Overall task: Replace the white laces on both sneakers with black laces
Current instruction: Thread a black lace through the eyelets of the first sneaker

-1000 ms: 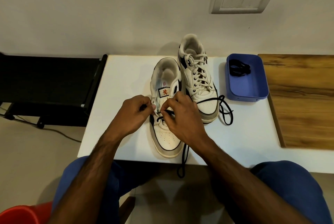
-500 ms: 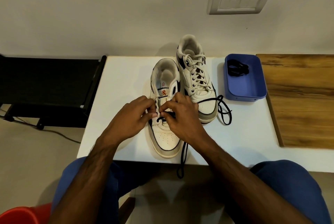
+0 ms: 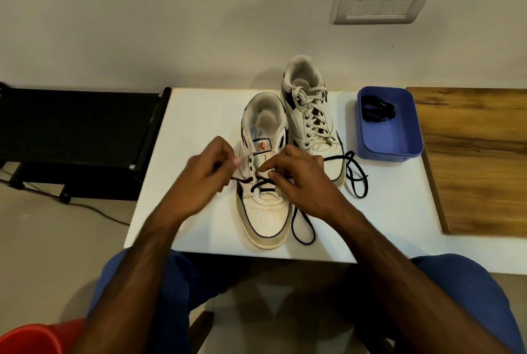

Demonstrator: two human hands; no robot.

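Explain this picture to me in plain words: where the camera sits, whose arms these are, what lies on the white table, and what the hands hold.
No machine here: a camera worn on a person's head looks down at their own arms. On the white table stand two sneakers. The near sneaker is being threaded with a black lace; the far sneaker keeps its white laces. The left hand pinches one lace end; the right hand pinches the lace at the eyelets. A blue tray holds another black lace.
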